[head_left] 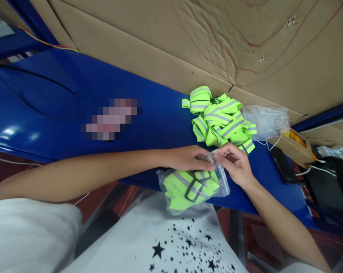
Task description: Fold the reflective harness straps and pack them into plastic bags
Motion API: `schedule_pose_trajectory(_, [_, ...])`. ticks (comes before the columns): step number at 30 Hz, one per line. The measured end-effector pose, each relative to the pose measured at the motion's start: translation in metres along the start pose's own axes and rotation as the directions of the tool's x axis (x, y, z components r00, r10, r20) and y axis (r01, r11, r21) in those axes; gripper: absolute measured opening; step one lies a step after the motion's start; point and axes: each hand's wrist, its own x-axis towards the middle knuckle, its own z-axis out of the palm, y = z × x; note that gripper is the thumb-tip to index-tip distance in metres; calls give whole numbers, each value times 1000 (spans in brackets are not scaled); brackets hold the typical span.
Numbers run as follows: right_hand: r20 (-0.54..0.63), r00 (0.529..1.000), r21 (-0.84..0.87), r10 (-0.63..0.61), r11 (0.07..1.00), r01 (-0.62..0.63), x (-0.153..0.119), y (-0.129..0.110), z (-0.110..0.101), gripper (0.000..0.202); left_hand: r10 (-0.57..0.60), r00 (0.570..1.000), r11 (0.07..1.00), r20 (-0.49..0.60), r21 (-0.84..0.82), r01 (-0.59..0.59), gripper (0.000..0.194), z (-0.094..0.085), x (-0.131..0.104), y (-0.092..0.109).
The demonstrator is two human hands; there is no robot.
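A clear zip bag (171,204) hangs at the front edge of the blue table, close to my body. Inside it lies a folded neon-yellow reflective strap (175,187) with a grey stripe and a black buckle (193,190). My left hand (188,157) grips the bag's upper edge between thumb and fingers. My right hand (235,163) pinches the same edge, close beside the left fingertips. Just beyond the hands lies a heap of loose neon-yellow reflective straps (221,117), some of them coiled.
The blue table (157,125) runs along a cardboard wall (148,41) with thin red wires. Right of the straps are clear plastic bags (269,121), a black phone (282,165) and an open cardboard box (295,146). A blurred-out pinkish item (111,119) lies to the left.
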Motion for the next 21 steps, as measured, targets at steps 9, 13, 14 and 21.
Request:
schedule_pose_trajectory(9, [-22, 999, -118, -47, 992, 44, -2, -1, 5, 24, 4, 1000, 1000, -10, 19, -4, 41, 1, 1, 2])
schedule_pose_trajectory(13, [-234, 968, -140, -92, 988, 60, -4, -6, -4, 23, -68, 995, 998, -75, -4, 68, 58, -4, -2, 9])
schedule_pose_trajectory(14, [-294, 951, -145, -100, 988, 60, -4, -7, -8, 22, -68, 995, 998, -71, 13, 69, 67, -7, -4, 12])
schedule_pose_trajectory(21, [-505, 840, -165, -199, 977, 133, 10, 2, -33, 31, 91, 957, 870, -276, 489, 58, 74, -22, -23, 38])
